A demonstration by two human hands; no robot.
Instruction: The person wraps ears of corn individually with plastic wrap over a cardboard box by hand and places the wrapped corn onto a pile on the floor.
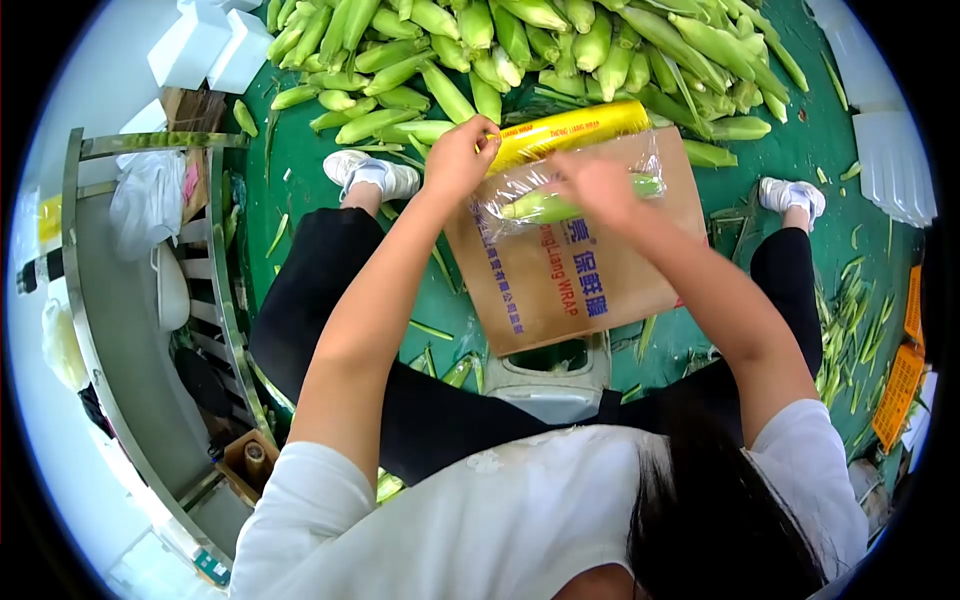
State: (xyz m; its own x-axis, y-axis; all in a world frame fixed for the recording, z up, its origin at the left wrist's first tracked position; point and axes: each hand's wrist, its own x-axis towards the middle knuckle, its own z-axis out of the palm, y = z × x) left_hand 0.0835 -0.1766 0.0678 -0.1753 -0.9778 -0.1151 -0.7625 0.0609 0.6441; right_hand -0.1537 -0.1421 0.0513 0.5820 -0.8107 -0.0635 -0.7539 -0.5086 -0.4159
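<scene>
A yellow roll of cling film (570, 134) lies across the far end of a brown cardboard box (530, 295) between my knees. Clear film runs from it toward me, and an ear of corn (540, 207) with pale green husk rests crosswise there on the film. My left hand (462, 160) is at the left end of the roll, fingers pinched together on the edge of the film. Over the ear's middle is my right hand (600, 190), smeared by motion; its fingers cannot be made out, and it hides part of the ear.
A large heap of corn (480, 50) in husks lies on the green floor (270, 185) beyond the box. White foam boxes (205, 45) stand at far left, near a metal rack (150, 140). Orange signs (897, 395) and loose husk strips (850, 330) are at right.
</scene>
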